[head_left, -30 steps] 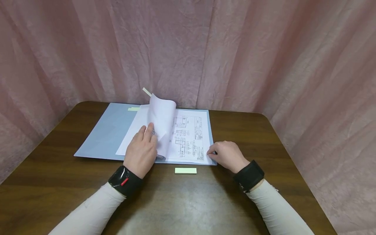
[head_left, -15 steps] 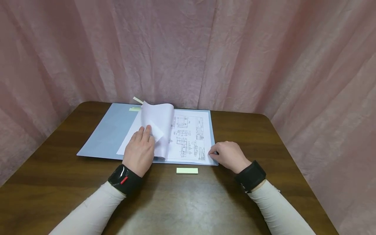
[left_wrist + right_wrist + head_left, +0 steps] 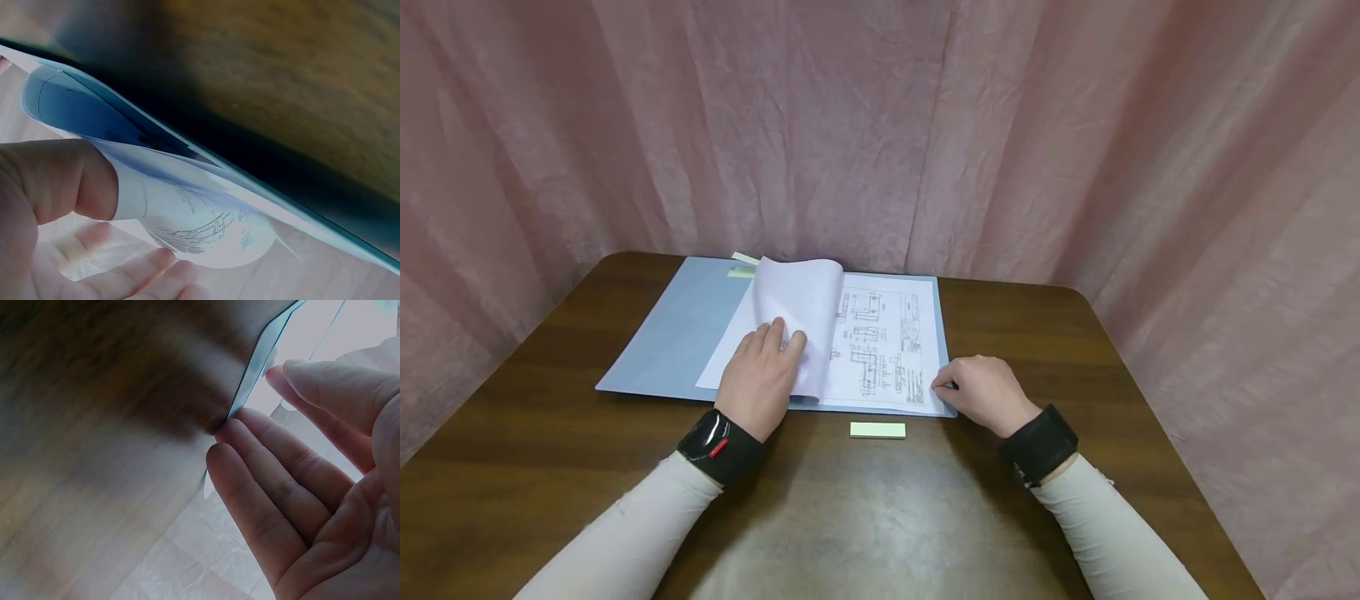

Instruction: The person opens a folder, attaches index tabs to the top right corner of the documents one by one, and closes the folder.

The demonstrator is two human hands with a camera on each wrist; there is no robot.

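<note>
An open blue folder (image 3: 670, 333) lies on the brown table (image 3: 880, 517). Its right side shows a white sheet with technical drawings (image 3: 887, 350). My left hand (image 3: 760, 375) holds a curled, turned-over page (image 3: 801, 308) near its bottom edge. In the left wrist view that curled page (image 3: 187, 212) sits between the thumb (image 3: 62, 181) and the fingers (image 3: 144, 275). My right hand (image 3: 981, 392) rests at the folder's lower right corner. In the right wrist view its fairly straight fingertips (image 3: 231, 428) touch the folder edge (image 3: 259, 353).
A light green sticky-note pad (image 3: 877, 430) lies on the table just in front of the folder, between my hands. Small green tabs (image 3: 743, 265) stick out at the folder's far edge. A pink curtain (image 3: 880, 125) closes in the table at the back and sides.
The curled page has been laid further over to the left and lower, and its green tab has dropped down to the folder's far edge. The right hand has stayed put.
</note>
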